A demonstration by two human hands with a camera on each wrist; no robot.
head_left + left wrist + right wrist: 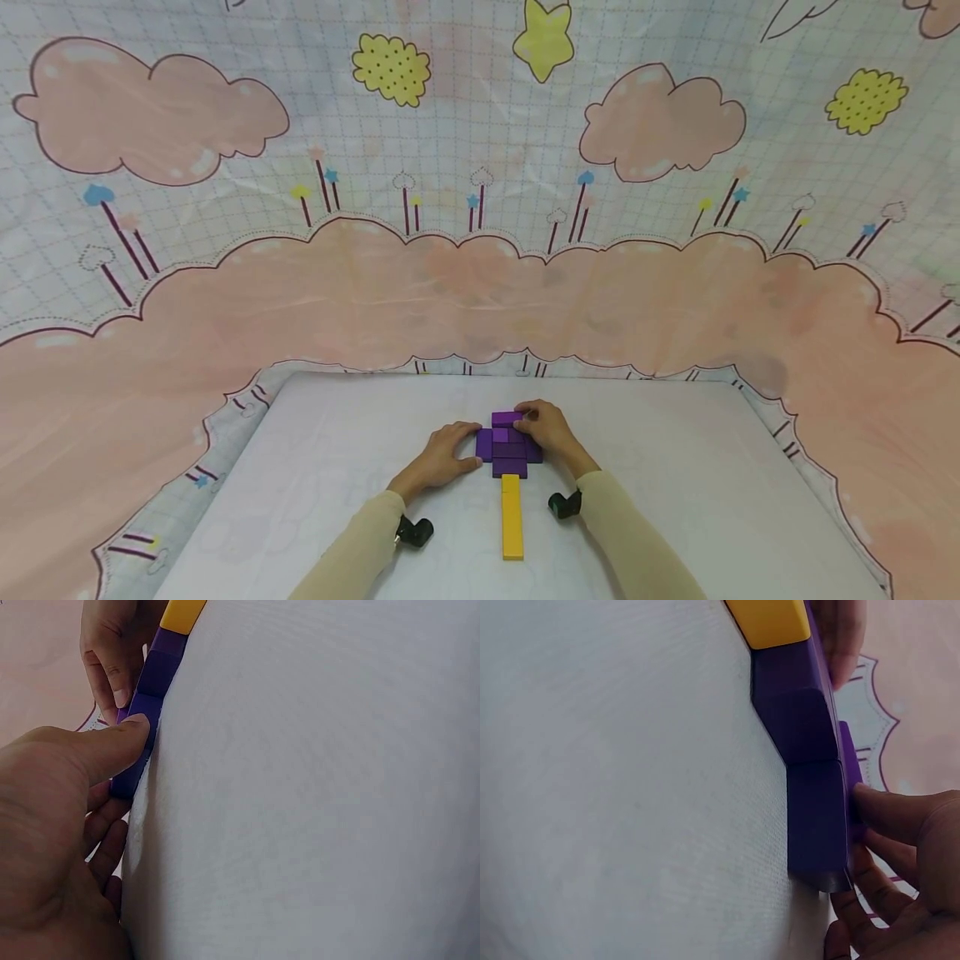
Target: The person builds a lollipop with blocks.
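Observation:
Purple blocks [509, 450] lie together in a cross-like cluster on the white tabletop. A yellow strip of blocks [512, 529] runs from its near side toward the person. My left hand [438, 457] grips the left purple block [484, 446], thumb at its near end and fingers at the far end. At the back of the cluster my right hand [551, 429] pinches the right end of a purple block [504, 418] between thumb and index finger. The right-hand purple block [534, 452] is partly hidden under that hand. In the right wrist view, the thumb touches a raised purple piece [849, 761].
The white table [300, 467] extends around the cluster, its far edge meeting a patterned cloth [480, 300] with clouds and stars. Small black cameras are strapped at the left wrist [415, 532] and right wrist [565, 504].

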